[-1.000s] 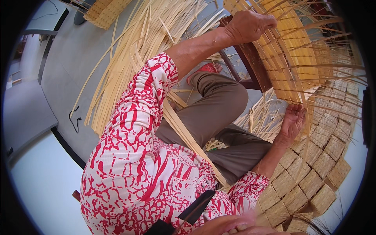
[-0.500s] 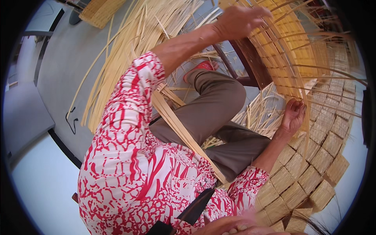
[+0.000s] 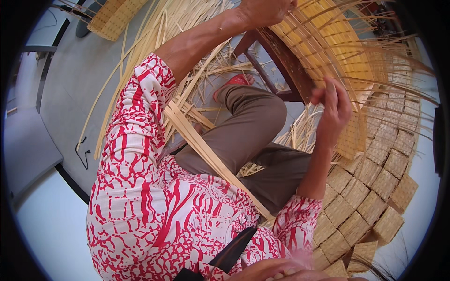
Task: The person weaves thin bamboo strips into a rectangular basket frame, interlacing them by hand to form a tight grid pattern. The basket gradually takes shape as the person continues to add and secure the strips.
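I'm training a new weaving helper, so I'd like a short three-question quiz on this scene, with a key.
1. True or false: the left hand is higher in the picture than the right hand.
2. What lies heaped on the floor: A. red bricks; B. pale flat strips; C. blue cloth?
3. Fill in: the curved panel beside both hands is ____ from strips.

Key: 1. True. 2. B. 3. Woven.

A black hook (image 3: 86, 162), perhaps wire, lies on grey floor (image 3: 89, 75).
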`<state>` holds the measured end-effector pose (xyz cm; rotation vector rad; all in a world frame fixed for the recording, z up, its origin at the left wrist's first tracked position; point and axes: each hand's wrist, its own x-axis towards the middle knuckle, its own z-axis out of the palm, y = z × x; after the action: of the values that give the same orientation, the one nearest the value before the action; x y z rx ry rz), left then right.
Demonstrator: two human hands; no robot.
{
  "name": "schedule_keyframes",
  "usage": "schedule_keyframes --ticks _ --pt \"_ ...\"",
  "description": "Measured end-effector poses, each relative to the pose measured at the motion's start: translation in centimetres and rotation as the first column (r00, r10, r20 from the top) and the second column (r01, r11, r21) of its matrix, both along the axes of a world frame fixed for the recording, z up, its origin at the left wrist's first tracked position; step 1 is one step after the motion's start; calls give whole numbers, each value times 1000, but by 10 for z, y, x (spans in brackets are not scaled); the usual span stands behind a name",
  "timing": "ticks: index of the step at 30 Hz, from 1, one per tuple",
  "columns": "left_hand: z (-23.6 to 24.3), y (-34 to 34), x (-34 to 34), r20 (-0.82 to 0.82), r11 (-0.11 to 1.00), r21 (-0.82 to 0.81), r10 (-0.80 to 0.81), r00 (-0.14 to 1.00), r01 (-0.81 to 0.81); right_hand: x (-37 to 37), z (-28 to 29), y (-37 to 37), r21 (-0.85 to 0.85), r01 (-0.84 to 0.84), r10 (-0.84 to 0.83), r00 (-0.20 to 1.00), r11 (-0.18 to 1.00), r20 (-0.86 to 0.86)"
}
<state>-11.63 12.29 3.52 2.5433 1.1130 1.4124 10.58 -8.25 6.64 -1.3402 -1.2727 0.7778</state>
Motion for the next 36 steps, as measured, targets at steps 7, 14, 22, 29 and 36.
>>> schedule_keyframes --ticks 7,14,22,29,36 --pt "8 -47 13 -123 996 -79 -41 992 31 -42 8 78 102 -59 -39 649 993 759" --pt "19 -57 20 -141 997 -66 17 990 -27 -54 21 96 -113 -52 80 962 992 262" --pt "16 -58 23 -171 998 1 55 984 -55 -51 19 100 193 -44 -25 941 980 338" --pt "5 -67 28 -219 996 35 90 972 -84 -46 3 103 359 -35 -119 909 933 399" --pt "-2 -60 32 -117 992 40 120 986 -116 -30 7 103 195 -81 -40 836 977 547"
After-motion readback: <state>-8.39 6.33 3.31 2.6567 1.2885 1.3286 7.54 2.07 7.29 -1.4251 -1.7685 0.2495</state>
